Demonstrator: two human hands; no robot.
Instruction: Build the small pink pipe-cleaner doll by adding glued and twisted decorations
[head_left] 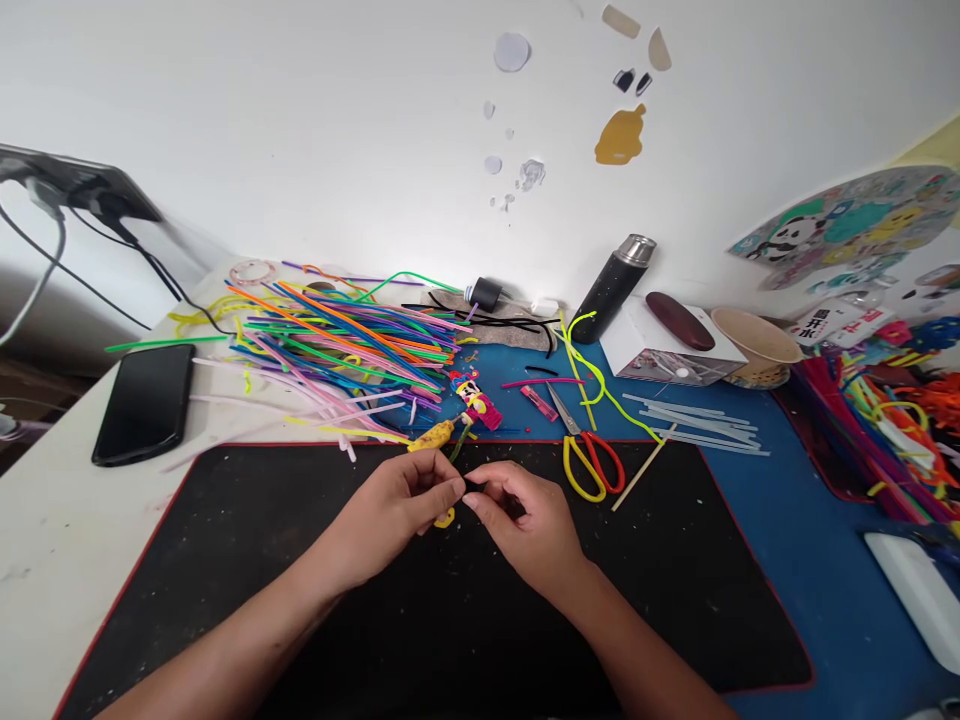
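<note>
Over the black desk mat (465, 620), my left hand (397, 505) and my right hand (529, 520) meet, thumbs and forefingers pinched together. Between their fingertips is a small black piece (472, 486), perhaps pipe cleaner; most of it is hidden. A yellow piece with small marks (445, 518) shows just below my left fingers; whether that hand touches it I cannot tell. Right behind the hands lie a yellow fuzzy shape (432, 437) and a pink, white and yellow figure (478, 403). Scissors with yellow and red handles (589, 462) lie beyond my right hand.
Many coloured pipe cleaners (352, 340) are heaped at the back left, near a phone (144, 405). A black thermos (611, 290), a white box (667, 345) and a bowl (757, 340) stand at the back. Glue sticks (701, 425) and a wooden stick (643, 468) lie right.
</note>
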